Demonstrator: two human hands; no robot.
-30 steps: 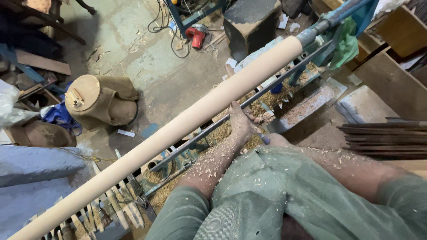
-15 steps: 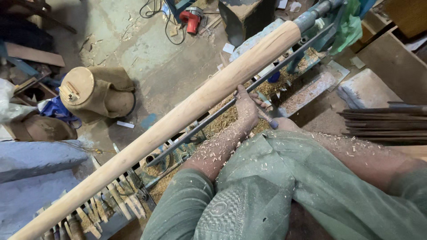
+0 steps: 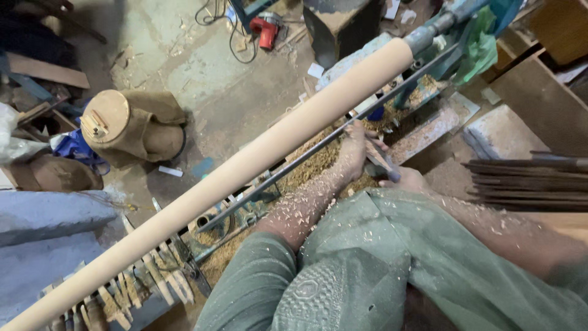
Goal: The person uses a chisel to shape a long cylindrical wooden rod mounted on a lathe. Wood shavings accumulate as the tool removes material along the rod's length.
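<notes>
Beside the long wooden pole (image 3: 245, 165), the left hand (image 3: 354, 150) and right hand (image 3: 407, 179) both grip a chisel (image 3: 378, 158), fingers wrapped around it.

Far across the floor I see a red power drill (image 3: 267, 30) with its cables. To the left sits a tan cloth-covered stump (image 3: 131, 125), with a blue rag (image 3: 76, 149) beside it. On the right lies a stack of dark metal rods (image 3: 530, 182). A green cloth (image 3: 481, 43) hangs at far right. A row of chisels (image 3: 131, 288) rests near left.
</notes>
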